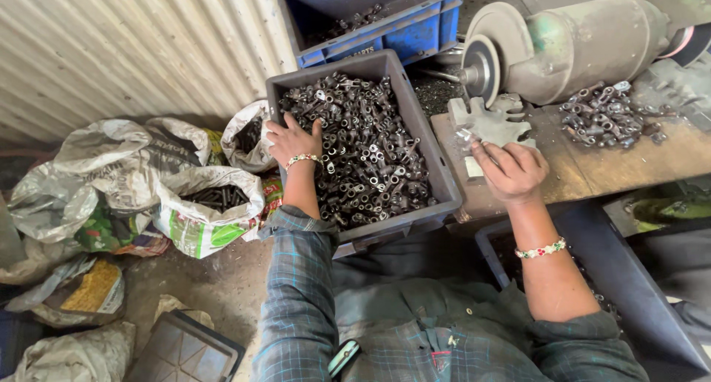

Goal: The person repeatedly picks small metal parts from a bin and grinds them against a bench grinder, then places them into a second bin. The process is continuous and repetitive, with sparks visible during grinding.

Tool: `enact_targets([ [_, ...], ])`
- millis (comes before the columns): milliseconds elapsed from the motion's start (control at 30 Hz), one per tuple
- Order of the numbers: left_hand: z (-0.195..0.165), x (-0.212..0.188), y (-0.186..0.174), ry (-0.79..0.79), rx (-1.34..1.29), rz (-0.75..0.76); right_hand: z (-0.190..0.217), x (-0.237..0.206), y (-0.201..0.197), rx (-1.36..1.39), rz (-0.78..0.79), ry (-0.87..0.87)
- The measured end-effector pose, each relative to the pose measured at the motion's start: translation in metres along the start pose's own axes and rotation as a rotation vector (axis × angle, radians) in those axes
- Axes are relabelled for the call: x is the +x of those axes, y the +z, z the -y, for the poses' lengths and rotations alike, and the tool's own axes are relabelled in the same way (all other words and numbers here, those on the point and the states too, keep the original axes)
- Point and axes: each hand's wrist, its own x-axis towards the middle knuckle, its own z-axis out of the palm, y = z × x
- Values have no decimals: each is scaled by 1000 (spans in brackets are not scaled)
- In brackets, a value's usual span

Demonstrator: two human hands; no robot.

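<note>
Digging into the grey plastic crate (pixel 444 176) is the left hand (pixel 292 139), fingers spread and pressed down on the heap of small dark metal fittings (pixel 366 160), over by the crate's left wall near its far corner; whether it's actually got one pinched I can't tell, the fingertips are buried in the pile. The right hand (pixel 512 171) is up on the wooden workbench (pixel 592 171) at its near left corner, curled loosely with what looks like a small shiny piece (pixel 465 135) nipped at the fingertips, held just beside the notched metal rest (pixel 489 123) in front of the grinding wheel (pixel 485 60). If I were doing this, I'd say grab just one fitting at a time, by its thicker end, so it doesn't roll, and keep the knuckles low on the bench and clear of the wheel face. The piece in the right hand is too small to read properly, but its long axis seems to run from the fingertips toward the bench's far left corner, pointing at the wheel. Another pile of finished-looking fittings (pixel 603 115) sits farther right on the bench, under the motor housing (pixel 592 45). Blue crate (pixel 422 34) behind, sacks (pixel 204 211) on the floor to the left.
</note>
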Motion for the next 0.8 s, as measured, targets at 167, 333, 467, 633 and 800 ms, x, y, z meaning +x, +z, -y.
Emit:
enact_targets([
  [167,-1,-3,-1,-7,-10,2,5,10,-1,29,-27,-31],
  [333,-2,-5,0,-27,-25,45,14,25,2,79,-74,-33],
  [467,-4,-3,0,-23,-14,0,31,47,19,450,461,275],
  [633,-5,-3,-2,-29,2,18,43,94,66,736,1211,332],
  [800,-6,-4,-4,-30,5,14,4,157,107,517,438,426],
])
